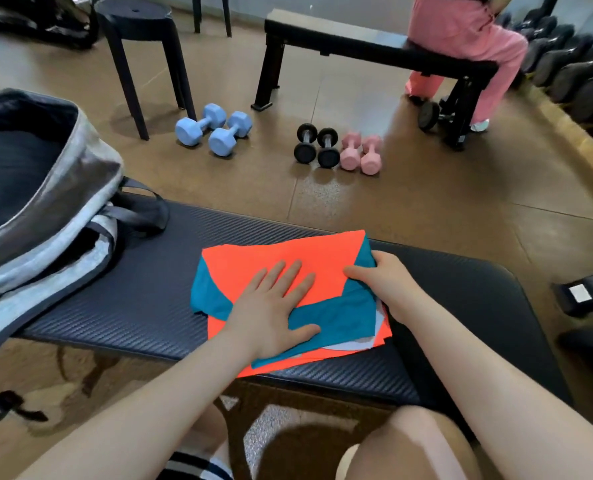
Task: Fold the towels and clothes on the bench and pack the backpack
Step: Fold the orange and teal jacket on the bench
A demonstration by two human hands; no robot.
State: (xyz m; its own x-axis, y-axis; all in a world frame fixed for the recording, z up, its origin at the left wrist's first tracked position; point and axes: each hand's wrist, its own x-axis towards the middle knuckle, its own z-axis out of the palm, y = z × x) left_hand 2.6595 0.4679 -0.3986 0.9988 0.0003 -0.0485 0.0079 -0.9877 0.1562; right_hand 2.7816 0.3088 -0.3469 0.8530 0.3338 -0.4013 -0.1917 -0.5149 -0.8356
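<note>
While folded, garment (pixel 281 261) under flat fingers (pixel 290 275).

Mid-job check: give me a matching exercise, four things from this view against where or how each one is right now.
Things:
1. left hand
2. right hand
3. backpack
4. blue dumbbells

States:
A. on the floor beside the stool
B. lies flat on the orange and teal garment
C. open, at the left end of the bench
D. grips the garment's right edge

Pairs: 1-B, 2-D, 3-C, 4-A
</note>
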